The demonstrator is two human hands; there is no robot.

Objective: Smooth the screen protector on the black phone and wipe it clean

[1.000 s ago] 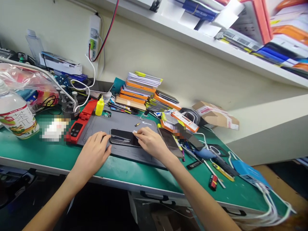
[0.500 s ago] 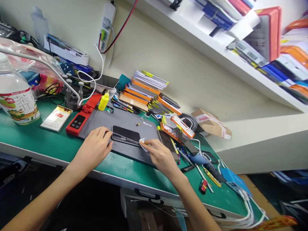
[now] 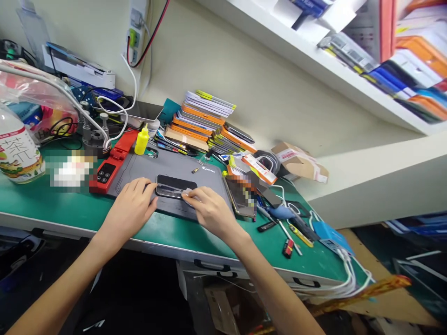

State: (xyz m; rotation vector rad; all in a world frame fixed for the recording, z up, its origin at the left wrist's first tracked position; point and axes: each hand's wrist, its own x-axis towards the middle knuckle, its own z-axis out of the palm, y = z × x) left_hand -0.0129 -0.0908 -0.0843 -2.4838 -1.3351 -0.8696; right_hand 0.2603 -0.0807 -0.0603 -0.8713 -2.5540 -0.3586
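Note:
A black smartphone lies flat, screen up, on a grey work mat. My left hand grips its left end between the fingertips and thumb, steadying it on the mat. Pinched in my right hand is a small white wipe, pressed against the phone's glass near the lower right edge. Most of the wipe is hidden by my fingers. Light reflections cross the lower part of the screen.
Left of the mat are a red device, a yellow dropper bottle and a large drink bottle. Stacked flat boxes stand behind. Tools, including a yellow cutter, and a blue charger lie on the right.
My right hand has moved the wipe leftward across the phone, from its right end onto the screen. My left hand stays at the phone's left end. The view has shifted slightly.

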